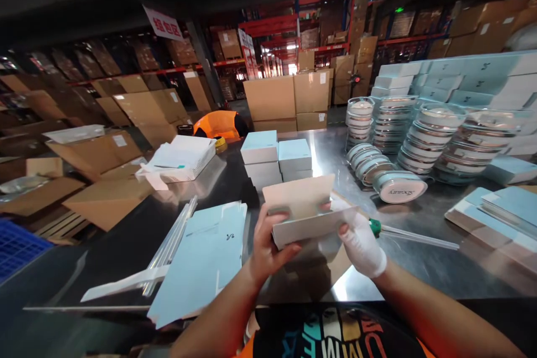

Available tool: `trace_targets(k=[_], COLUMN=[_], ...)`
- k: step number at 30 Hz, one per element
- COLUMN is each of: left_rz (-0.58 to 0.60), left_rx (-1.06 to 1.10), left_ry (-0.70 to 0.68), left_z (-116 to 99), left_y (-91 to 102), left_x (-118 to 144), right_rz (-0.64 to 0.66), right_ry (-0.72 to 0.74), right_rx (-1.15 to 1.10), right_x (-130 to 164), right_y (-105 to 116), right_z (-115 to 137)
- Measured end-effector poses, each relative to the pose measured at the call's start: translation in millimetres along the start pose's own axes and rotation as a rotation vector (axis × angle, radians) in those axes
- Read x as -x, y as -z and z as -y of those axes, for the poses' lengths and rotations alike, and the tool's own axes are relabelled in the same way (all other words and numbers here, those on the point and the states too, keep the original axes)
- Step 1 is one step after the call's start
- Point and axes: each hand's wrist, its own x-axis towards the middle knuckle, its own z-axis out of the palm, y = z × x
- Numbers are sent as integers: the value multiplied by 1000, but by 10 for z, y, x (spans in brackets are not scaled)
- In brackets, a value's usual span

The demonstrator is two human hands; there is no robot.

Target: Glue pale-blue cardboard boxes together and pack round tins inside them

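Note:
A partly folded cardboard box (306,229) with pale panels is held up over the table between my two hands. My left hand (266,243), bare, grips its left end with the fingers inside and the thumb underneath. On the right end, my right hand (364,243) wears a white glove that leaves the thumb tip bare, and it pinches the panel. Left of my hands lies a stack of flat light-blue box blanks (201,251). Just beyond the held box stand finished light-blue boxes (259,148) in two short stacks.
Stacks of clear round-edged cases (432,134) stand at the right, some tipped over (377,170). Behind them rises a wall of light-blue boxes (474,78). Clear strips (172,243) and a white tray (197,162) sit at left. A person in an orange vest (218,124) is beyond the table.

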Motion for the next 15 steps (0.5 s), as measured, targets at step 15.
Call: trace_targets(k=[15], left_rz=[-235], left_rx=[-209], left_ry=[97], left_z=[-67], left_y=[79], left_x=[151], right_rz=[-123], right_ry=[188], right_rx=[800], right_x=[-159], right_y=[507], right_z=[-222])
